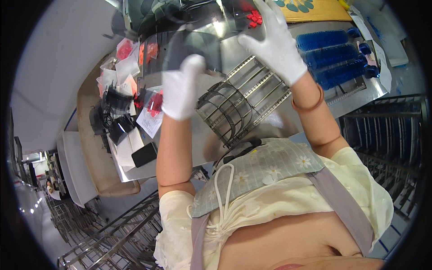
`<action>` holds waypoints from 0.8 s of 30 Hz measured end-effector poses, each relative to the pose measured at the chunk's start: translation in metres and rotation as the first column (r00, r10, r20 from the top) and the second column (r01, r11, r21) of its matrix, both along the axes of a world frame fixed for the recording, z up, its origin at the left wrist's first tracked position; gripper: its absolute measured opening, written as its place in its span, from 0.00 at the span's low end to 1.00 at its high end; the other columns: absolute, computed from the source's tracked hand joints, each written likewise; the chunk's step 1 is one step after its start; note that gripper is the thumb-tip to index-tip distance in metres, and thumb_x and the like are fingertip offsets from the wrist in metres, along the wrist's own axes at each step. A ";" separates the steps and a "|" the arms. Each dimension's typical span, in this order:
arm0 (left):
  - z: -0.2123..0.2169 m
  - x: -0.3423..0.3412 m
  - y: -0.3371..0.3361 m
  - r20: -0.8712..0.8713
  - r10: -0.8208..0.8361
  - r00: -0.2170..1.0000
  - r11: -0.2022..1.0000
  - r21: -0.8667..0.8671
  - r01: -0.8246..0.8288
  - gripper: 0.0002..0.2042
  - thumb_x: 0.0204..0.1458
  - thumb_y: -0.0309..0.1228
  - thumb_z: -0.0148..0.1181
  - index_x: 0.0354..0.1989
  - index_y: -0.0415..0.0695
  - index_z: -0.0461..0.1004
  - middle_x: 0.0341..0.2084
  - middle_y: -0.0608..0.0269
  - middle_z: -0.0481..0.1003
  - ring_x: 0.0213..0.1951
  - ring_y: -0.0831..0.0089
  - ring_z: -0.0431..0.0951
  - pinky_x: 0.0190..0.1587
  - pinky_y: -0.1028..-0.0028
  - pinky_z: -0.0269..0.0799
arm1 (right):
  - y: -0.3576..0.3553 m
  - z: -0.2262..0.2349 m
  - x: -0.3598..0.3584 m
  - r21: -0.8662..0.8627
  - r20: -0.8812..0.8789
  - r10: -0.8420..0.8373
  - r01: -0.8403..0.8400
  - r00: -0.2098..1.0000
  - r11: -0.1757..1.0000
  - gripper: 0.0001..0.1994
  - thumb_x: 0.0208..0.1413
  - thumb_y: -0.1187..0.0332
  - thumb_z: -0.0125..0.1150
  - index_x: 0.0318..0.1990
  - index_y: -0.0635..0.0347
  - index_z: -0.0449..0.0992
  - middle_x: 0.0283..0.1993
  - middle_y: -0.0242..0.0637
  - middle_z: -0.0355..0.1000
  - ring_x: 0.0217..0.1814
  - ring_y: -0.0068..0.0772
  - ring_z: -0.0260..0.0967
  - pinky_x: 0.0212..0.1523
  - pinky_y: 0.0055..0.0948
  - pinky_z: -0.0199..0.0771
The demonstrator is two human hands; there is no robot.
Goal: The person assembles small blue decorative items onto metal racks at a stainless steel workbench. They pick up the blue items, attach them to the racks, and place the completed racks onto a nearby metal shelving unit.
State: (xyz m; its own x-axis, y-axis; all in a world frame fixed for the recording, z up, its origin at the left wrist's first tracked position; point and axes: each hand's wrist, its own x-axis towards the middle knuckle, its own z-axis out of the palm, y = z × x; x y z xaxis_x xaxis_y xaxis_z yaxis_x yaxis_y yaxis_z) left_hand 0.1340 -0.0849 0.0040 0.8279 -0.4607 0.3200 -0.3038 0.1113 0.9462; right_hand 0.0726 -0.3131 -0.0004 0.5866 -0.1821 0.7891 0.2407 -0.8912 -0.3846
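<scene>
Holding a clear curved plastic sheet (211, 31) above the counter (360, 90), both gloved hands raised.

Left hand (180, 87) grips the sheet's near-left edge, fingers clenched on it; right hand (276, 40) lies spread against the sheet's right side, fingers extended, pressing rather than pinching. Sheet hangs over a wire rack (243, 101) with curved slots, clear of it. Blue ribbed plastic parts (335, 58) lie to the right; small red pieces (254, 18) beyond. Judged step: positioning the sheet for the rack. Next move would call for aligning its edge with one slot and lowering evenly, avoiding flex.
</scene>
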 end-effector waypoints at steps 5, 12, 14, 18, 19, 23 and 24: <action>0.035 -0.057 -0.019 0.285 -0.303 0.909 0.943 -0.048 0.330 0.46 0.42 0.19 0.69 0.74 0.39 0.55 0.56 0.47 0.75 0.57 0.59 0.76 0.60 0.63 0.71 | -0.012 0.021 0.025 0.816 -0.330 0.651 -0.140 0.683 0.561 0.38 0.55 0.56 0.69 0.68 0.67 0.64 0.60 0.56 0.71 0.62 0.51 0.72 0.62 0.40 0.74; 0.012 -0.035 -0.036 0.805 0.369 0.465 0.849 -0.088 -0.521 0.21 0.47 0.17 0.68 0.50 0.48 0.77 0.62 0.41 0.70 0.61 0.53 0.74 0.63 0.63 0.68 | 0.052 -0.017 -0.020 -0.161 -0.274 0.280 -0.331 0.920 0.930 0.21 0.54 0.56 0.66 0.51 0.57 0.76 0.42 0.53 0.77 0.46 0.56 0.77 0.49 0.46 0.79; 0.015 -0.048 -0.030 0.342 0.509 0.790 0.860 -0.224 -0.458 0.16 0.61 0.19 0.60 0.57 0.43 0.72 0.62 0.46 0.73 0.65 0.61 0.72 0.68 0.71 0.65 | 0.033 -0.018 -0.041 -0.042 -0.281 0.417 -0.445 0.865 0.895 0.23 0.54 0.58 0.67 0.56 0.56 0.76 0.47 0.52 0.77 0.50 0.56 0.76 0.50 0.48 0.78; 0.031 -0.061 0.002 0.094 0.576 0.812 0.700 -0.570 -0.430 0.22 0.63 0.20 0.58 0.66 0.43 0.64 0.63 0.52 0.69 0.60 0.65 0.74 0.64 0.62 0.73 | -0.003 -0.044 -0.054 0.375 -0.581 0.428 -0.239 0.692 0.896 0.28 0.62 0.54 0.56 0.68 0.53 0.69 0.59 0.59 0.71 0.52 0.62 0.75 0.55 0.49 0.75; 0.034 -0.060 0.009 0.204 0.435 0.877 0.733 -0.646 -0.213 0.25 0.63 0.18 0.56 0.68 0.45 0.61 0.65 0.52 0.65 0.57 0.65 0.75 0.62 0.58 0.76 | -0.005 -0.057 -0.056 0.388 -0.688 0.410 -0.174 0.599 0.905 0.28 0.63 0.53 0.53 0.68 0.53 0.68 0.58 0.61 0.72 0.52 0.63 0.75 0.55 0.50 0.74; 0.030 -0.075 0.017 0.053 0.523 0.850 0.701 -0.594 -0.395 0.33 0.60 0.14 0.54 0.72 0.53 0.54 0.67 0.59 0.64 0.60 0.65 0.75 0.52 0.56 0.84 | 0.002 -0.106 -0.066 0.468 -0.835 0.432 0.027 0.341 0.883 0.27 0.70 0.52 0.42 0.72 0.50 0.61 0.44 0.59 0.78 0.41 0.58 0.79 0.49 0.50 0.76; 0.029 -0.079 0.018 0.012 0.515 0.857 0.700 -0.583 -0.412 0.33 0.60 0.14 0.55 0.72 0.53 0.54 0.67 0.60 0.65 0.59 0.65 0.75 0.51 0.57 0.85 | 0.000 -0.111 -0.069 0.554 -0.774 0.509 0.013 0.376 0.832 0.27 0.70 0.52 0.43 0.72 0.49 0.61 0.44 0.57 0.78 0.39 0.53 0.80 0.46 0.47 0.77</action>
